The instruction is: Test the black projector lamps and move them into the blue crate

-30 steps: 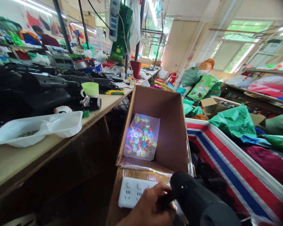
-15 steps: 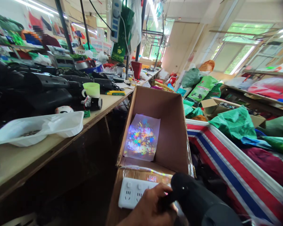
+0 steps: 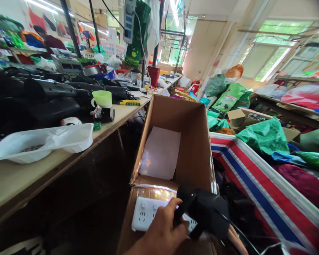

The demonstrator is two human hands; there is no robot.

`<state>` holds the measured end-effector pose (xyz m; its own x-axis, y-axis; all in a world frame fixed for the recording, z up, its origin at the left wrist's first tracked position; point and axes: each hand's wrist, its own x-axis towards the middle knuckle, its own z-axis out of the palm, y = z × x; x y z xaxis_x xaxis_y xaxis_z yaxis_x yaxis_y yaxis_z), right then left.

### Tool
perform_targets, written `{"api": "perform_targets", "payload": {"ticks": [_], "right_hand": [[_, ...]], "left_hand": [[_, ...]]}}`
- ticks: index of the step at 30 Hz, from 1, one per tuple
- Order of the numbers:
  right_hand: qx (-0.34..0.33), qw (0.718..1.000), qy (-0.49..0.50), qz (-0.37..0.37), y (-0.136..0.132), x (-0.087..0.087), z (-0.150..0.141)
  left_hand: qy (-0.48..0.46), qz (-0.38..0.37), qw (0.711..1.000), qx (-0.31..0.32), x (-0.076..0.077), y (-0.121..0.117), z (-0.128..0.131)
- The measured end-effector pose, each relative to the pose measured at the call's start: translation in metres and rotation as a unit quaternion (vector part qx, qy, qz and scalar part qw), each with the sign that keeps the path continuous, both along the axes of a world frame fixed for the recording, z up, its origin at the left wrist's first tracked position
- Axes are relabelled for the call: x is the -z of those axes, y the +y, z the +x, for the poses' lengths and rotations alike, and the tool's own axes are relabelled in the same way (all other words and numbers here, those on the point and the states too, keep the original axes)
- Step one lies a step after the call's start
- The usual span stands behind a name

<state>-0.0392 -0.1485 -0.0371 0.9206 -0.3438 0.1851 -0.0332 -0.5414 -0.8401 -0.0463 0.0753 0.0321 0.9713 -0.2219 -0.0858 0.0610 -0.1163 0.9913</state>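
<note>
A black projector lamp (image 3: 211, 209) is held above the near flap of a cardboard box (image 3: 187, 115), with a cable trailing to the lower right. My left hand (image 3: 162, 226) closes its fingers around a black part at the lamp's left side; whether this is a bracket is hard to see. Fingers of my right hand (image 3: 236, 239) wrap the lamp from below and behind, mostly hidden by it. Under my left hand a white power strip (image 3: 142, 214) lies on the flap. Faint coloured light falls on shiny tape beside it. A white sheet of paper (image 3: 161, 152) stands inside the box.
A wooden workbench (image 3: 117, 124) on the left carries a white plastic tray (image 3: 71, 136), a green cup (image 3: 102, 99), a yellow-green cutter (image 3: 130, 102) and dark lamp housings. To the right is a striped bag (image 3: 251, 180). A person (image 3: 53, 42) is far back left.
The bright multicoloured pattern has left the paper, and coloured spots now show on the tape near the strip. The lamp has shifted left and turned; my right fingers have come into view.
</note>
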Motion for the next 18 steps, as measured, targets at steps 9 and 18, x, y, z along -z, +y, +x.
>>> {"api": "perform_targets", "payload": {"ticks": [9,18], "right_hand": [[-0.028,0.999,-0.039,0.010,-0.003,-0.004,-0.005],[-0.108,0.958,0.072,0.257,0.012,-0.049,-0.028]], "left_hand": [[-0.106,0.110,0.988,0.016,0.008,-0.002,-0.003],[-0.188,0.283,0.940,0.038,-0.004,-0.007,-0.007]]}}
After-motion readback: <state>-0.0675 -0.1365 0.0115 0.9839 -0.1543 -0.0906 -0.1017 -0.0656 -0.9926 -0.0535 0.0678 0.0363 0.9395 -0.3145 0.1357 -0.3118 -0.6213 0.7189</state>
